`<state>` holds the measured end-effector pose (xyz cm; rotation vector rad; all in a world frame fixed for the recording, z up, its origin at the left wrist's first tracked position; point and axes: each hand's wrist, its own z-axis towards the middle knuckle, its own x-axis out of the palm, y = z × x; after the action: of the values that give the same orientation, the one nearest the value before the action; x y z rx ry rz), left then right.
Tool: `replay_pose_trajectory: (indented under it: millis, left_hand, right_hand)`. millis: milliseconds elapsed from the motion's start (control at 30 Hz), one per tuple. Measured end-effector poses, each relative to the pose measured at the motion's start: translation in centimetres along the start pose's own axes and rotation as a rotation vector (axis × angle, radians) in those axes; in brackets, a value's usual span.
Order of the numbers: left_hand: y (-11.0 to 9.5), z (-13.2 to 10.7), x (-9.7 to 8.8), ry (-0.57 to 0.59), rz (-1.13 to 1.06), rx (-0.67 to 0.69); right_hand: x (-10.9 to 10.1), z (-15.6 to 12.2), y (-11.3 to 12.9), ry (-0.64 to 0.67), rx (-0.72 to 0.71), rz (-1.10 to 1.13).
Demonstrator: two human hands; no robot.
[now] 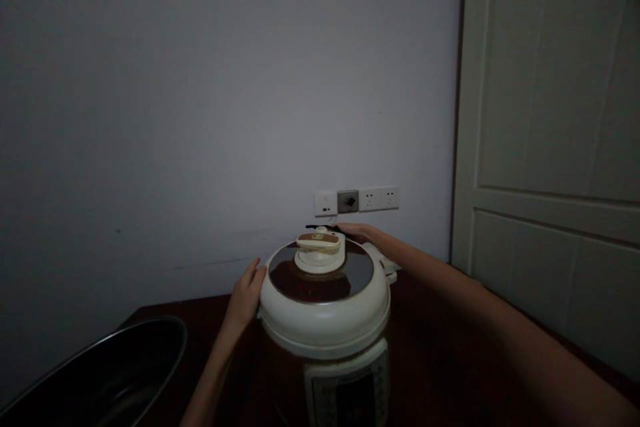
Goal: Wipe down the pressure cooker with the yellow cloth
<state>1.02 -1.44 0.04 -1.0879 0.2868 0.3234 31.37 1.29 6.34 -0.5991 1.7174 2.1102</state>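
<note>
cooker [325, 330] stands upright on the dark table [207, 307], at lower center of the view, with its lid [310, 287] seated on top and its control panel [347, 390] facing the wearer. hands are apart, on opposite sides of the unit. left hand [247, 293] rests against the left side of the lid rim; whether it grips cannot be told. right hand [355, 232] reaches around to the rear, behind the lid handle [319, 242], beside a thin black part [314, 226]; its fingers are partly hidden, so its grip cannot be told. dark pan [135, 363] sits left of the left forearm. wall sockets [379, 198] are behind the cooker.
</note>
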Motion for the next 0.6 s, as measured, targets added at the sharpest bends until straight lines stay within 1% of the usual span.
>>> replay_pose_trajectory:
  millis: [100, 300, 400, 500, 600]
  left_hand:
    - [-0.1, 0.0, 0.0, -0.007, -0.003, 0.002]
    - [-0.1, 0.1, 0.0, -0.002, 0.002, -0.013]
    - [0.0, 0.1, 0.0, 0.007, -0.013, -0.014]
    - [0.3, 0.3, 0.0, 0.004, -0.019, -0.006]
    - [0.4, 0.4, 0.1, 0.003, -0.022, -0.015]
  right_hand:
    - [0.1, -0.4, 0.4, 0.039, -0.011, -0.066]
    - [-0.1, -1.5, 1.2, -0.011, -0.137, -0.230]
    - [0.3, -3.3, 1.7, -0.038, -0.205, -0.314]
    - [1.5, -6.0, 2.3, -0.071, -0.278, -0.375]
    - [2.9, -8.5, 3.1, -0.126, -0.389, -0.530]
